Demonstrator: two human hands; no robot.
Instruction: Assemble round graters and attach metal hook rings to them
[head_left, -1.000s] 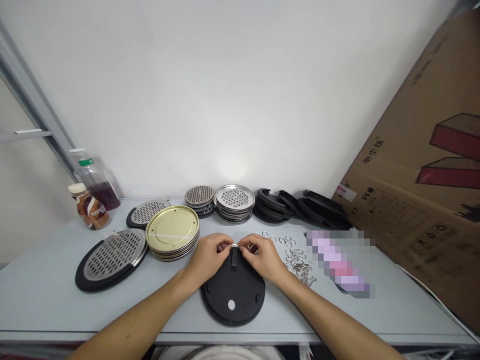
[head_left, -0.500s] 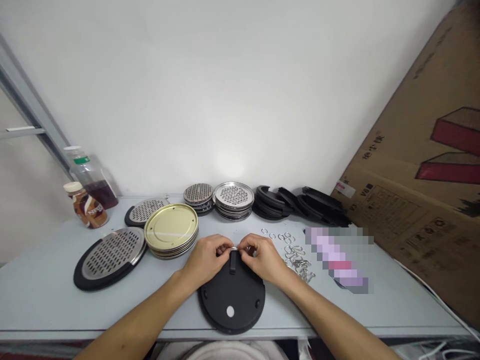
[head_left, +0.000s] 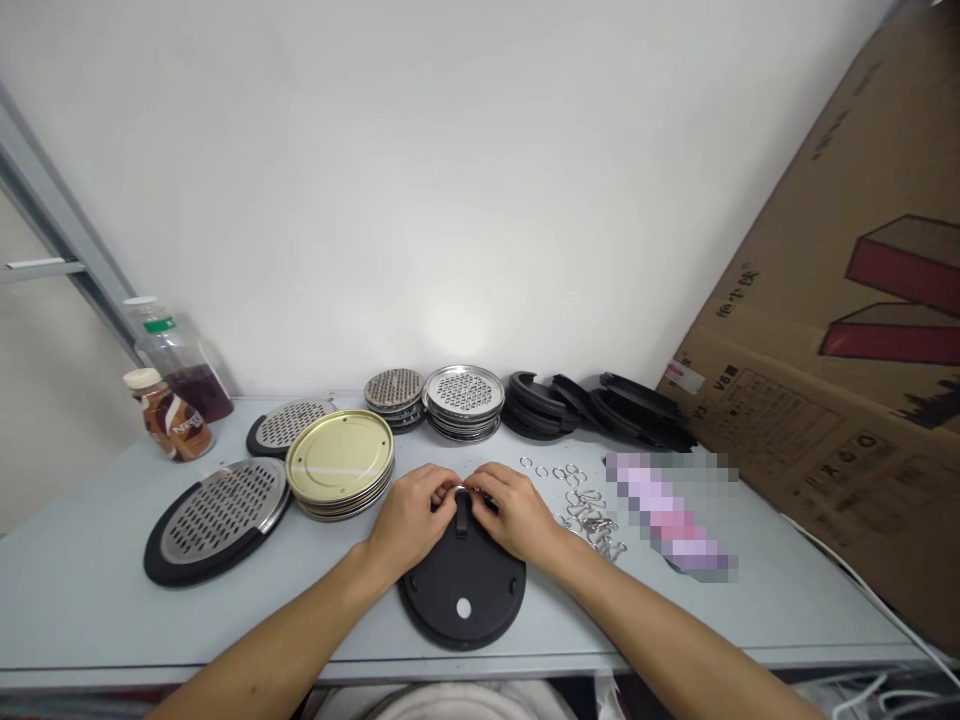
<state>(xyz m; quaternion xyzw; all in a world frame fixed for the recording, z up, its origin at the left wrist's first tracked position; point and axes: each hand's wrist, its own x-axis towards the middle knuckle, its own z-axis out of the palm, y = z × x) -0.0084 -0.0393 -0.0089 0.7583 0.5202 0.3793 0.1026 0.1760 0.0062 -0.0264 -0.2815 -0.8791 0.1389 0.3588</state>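
Observation:
A round black plate (head_left: 465, 575) with a white dot near its lower edge lies flat at the table's front. A short black strap (head_left: 461, 520) runs up its far part. At the strap's far end my left hand (head_left: 416, 510) and my right hand (head_left: 514, 505) meet, both with fingers closed in a pinch. A small silver piece, seemingly a metal ring (head_left: 461, 488), shows between the fingertips; most of it is hidden. To the right of my right hand lie loose metal rings and clips (head_left: 596, 522).
Gold discs (head_left: 341, 455) are stacked left, beside two perforated graters with black rims (head_left: 217, 510). Grater discs (head_left: 463, 390) and black curved rims (head_left: 540, 405) stand by the wall. Bottles (head_left: 176, 415) are far left, a blurred purple item (head_left: 667, 515) and a cardboard box (head_left: 825, 400) right.
The black plate has shifted slightly away from the table's front edge. Both hands keep pinching at the strap's end, now a little closer together.

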